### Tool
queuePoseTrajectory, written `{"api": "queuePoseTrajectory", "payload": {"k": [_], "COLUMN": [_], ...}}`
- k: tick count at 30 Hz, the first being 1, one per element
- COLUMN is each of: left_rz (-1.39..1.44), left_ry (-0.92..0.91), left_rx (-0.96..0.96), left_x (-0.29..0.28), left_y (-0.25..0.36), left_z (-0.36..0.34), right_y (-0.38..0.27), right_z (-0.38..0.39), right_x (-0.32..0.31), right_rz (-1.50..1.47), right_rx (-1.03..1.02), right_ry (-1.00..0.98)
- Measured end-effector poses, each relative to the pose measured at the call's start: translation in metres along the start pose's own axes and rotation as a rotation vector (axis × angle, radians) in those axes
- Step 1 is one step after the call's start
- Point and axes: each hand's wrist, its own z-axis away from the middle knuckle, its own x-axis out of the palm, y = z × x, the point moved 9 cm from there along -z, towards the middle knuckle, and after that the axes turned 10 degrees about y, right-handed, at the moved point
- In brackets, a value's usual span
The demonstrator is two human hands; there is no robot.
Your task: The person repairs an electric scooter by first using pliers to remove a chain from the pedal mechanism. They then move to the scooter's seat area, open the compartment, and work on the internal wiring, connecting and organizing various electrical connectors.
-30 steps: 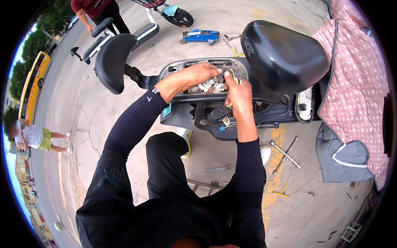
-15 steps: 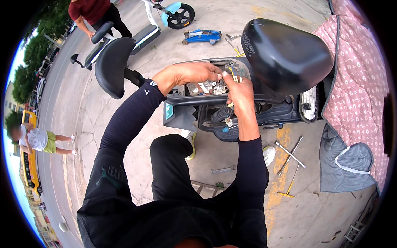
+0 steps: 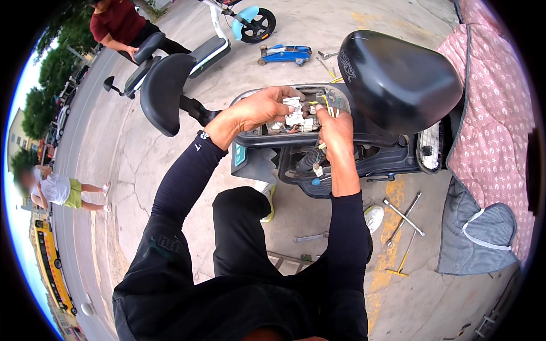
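My left hand (image 3: 259, 109) reaches over the compartment (image 3: 287, 138) of an electric scooter, its fingers closed on white plastic wire connectors (image 3: 294, 116). At the compartment's right end my right hand (image 3: 336, 129) pinches a few yellow and white wires (image 3: 330, 105) between thumb and fingers. Their tips stick up above the thumb. More connectors and wires lie in the compartment between the two hands. Below the right hand hangs a loose connector (image 3: 318, 170). The scooter's black seat (image 3: 401, 79) is tipped up to the right, and a black backrest pad (image 3: 165, 94) stands to the left.
A blue floor jack (image 3: 284, 54) sits beyond the scooter. On the ground at right lie a cross wrench (image 3: 404, 217) and a yellow T-handle wrench (image 3: 402, 261); a spanner (image 3: 311, 237) lies nearer. A pink quilted cover (image 3: 492, 113) hangs at right. A person bends over another scooter (image 3: 213, 45).
My left hand has drawn back left from the right hand's fingertips and now holds the white connectors. My right hand keeps the wires. The person at the back leans further over.
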Motion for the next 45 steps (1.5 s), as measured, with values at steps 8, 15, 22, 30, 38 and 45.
{"api": "queuePoseTrajectory", "payload": {"k": [8, 15, 22, 30, 38, 45], "left_rz": [-0.079, -0.044, 0.051, -0.341, -0.478, -0.465], "left_ry": [0.074, 0.134, 0.060, -0.030, -0.099, -0.174], "left_rx": [0.048, -0.051, -0.105, -0.087, -0.101, -0.053], "left_x": [0.004, -0.006, 0.007, 0.001, 0.003, 0.014], "left_y": [-0.002, 0.001, -0.001, 0.022, 0.026, 0.034], "left_z": [0.006, -0.003, -0.006, -0.012, -0.026, -0.014], "right_y": [-0.003, -0.004, 0.004, 0.002, -0.001, 0.001], "right_z": [0.001, 0.001, -0.008, -0.008, -0.008, -0.008], "right_x": [-0.006, -0.004, -0.005, -0.003, -0.002, -0.006], "right_rz": [0.023, 0.015, 0.058, -0.004, 0.000, 0.109], "right_rx": [-0.021, -0.022, -0.049, -0.098, -0.103, -0.055], "right_ry": [0.042, 0.030, 0.037, 0.029, 0.028, 0.048]}}
